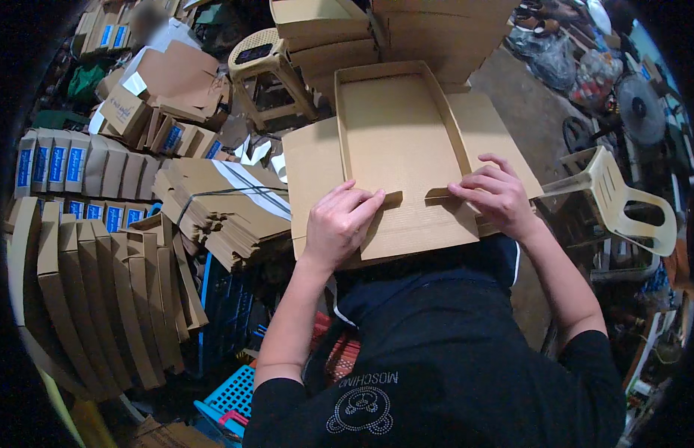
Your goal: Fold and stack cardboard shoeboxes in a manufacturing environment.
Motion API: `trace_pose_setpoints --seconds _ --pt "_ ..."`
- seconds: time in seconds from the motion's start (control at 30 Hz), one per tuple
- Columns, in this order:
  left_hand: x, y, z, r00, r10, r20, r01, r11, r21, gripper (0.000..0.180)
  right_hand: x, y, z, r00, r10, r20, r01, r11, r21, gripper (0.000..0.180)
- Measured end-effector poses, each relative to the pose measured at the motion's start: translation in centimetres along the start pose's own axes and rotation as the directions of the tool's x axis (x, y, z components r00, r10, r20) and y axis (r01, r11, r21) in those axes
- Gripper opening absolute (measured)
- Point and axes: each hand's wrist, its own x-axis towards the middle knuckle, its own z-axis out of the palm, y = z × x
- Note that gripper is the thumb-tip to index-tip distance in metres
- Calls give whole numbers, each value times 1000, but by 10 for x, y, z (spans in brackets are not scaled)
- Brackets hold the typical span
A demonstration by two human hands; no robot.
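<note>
A shallow brown cardboard box (398,123) lies on larger flat cardboard (312,153) in front of me. Its far and side walls stand up, while the near end panel (418,230) is folded down toward me. My left hand (336,224) pinches the small tab at the near left corner, which points inward. At the near right corner, my right hand (500,196) has thumb and fingers closed on the matching tab (437,193), its other fingers loosely bent. Between the two tabs there is a gap.
Flat cardboard bundled with a dark strap (227,198) sits to the left, beside rows of standing boxes (100,291). A beige stool (265,75) stands beyond, and a cream plastic chair (608,201) is at right near a fan (640,108). Stacked cardboard (444,33) rises behind the box.
</note>
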Motion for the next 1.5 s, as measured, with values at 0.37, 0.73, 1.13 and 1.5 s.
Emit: trace_pose_setpoints --seconds 0.37,0.73,1.13,1.5 --pt "3 8 0 992 80 -96 -83 996 -28 21 5 12 -9 999 -17 -28 16 1000 -14 38" --pt "7 13 -7 989 85 124 -85 996 -7 26 4 9 -9 994 -25 108 18 998 65 44" --pt "9 60 -39 881 -100 462 30 987 157 90 2 -13 -35 936 5 351 8 999 -34 85" --pt "25 21 -14 954 -156 255 181 980 -77 23 28 0 -18 942 195 272 -240 960 144 19"
